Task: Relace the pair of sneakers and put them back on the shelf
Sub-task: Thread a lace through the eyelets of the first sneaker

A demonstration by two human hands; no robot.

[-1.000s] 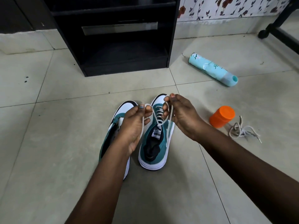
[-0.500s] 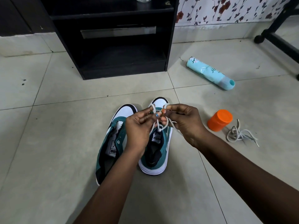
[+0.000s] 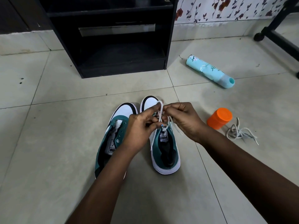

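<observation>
Two hands meet over the right sneaker (image 3: 163, 147), which stands on the floor tiles (image 3: 48, 143) beside the left sneaker (image 3: 113, 135), in front of the black shelf (image 3: 113, 46). Left hand (image 3: 139, 128) and right hand (image 3: 182, 120) each pinch the white lace (image 3: 160, 110), forming a loop above the tongue. Step in hand appears to be tying the bow. Recommended: keep both ends taut, draw evenly, seat the knot centrally. Left sneaker shows empty eyelets; a spare lace (image 3: 239, 133) lies near the orange jar (image 3: 220, 118).
</observation>
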